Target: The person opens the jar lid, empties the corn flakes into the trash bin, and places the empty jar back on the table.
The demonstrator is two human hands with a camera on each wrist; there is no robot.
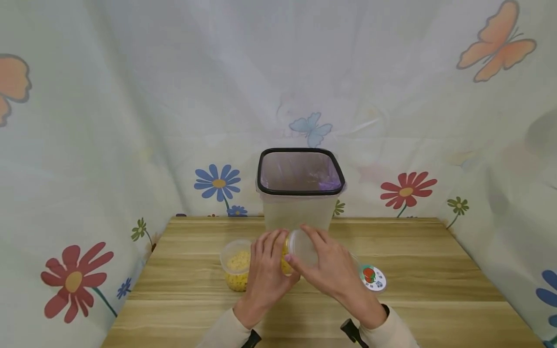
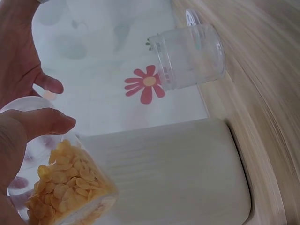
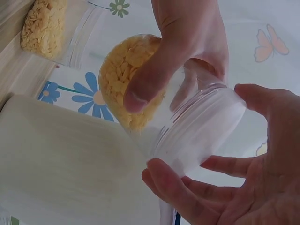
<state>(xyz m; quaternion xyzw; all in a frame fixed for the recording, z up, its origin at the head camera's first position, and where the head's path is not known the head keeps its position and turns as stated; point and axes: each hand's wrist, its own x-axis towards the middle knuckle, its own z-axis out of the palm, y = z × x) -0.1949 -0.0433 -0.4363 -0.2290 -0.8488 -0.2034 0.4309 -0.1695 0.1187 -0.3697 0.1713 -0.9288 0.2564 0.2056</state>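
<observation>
My left hand (image 1: 267, 270) grips a clear plastic jar (image 3: 117, 77) partly filled with yellow flakes, tilted over the table. A translucent screw lid (image 3: 208, 131) sits on the mouth of this jar. With fingers and thumb spread round the lid's edge, my right hand (image 1: 337, 270) holds it. Left of the hands, a second jar of yellow flakes (image 1: 236, 280) stands uncovered. A clear jar with no flakes (image 2: 192, 58) is on the other side, mostly hidden behind the right hand in the head view.
Behind the hands stands a pale bin (image 1: 298, 210) with a black rim and a bag lining. A round lid with a tomato picture (image 1: 373, 277) lies at the right on the wooden table (image 1: 435, 270). Printed cloth (image 1: 217, 96) hangs around the table.
</observation>
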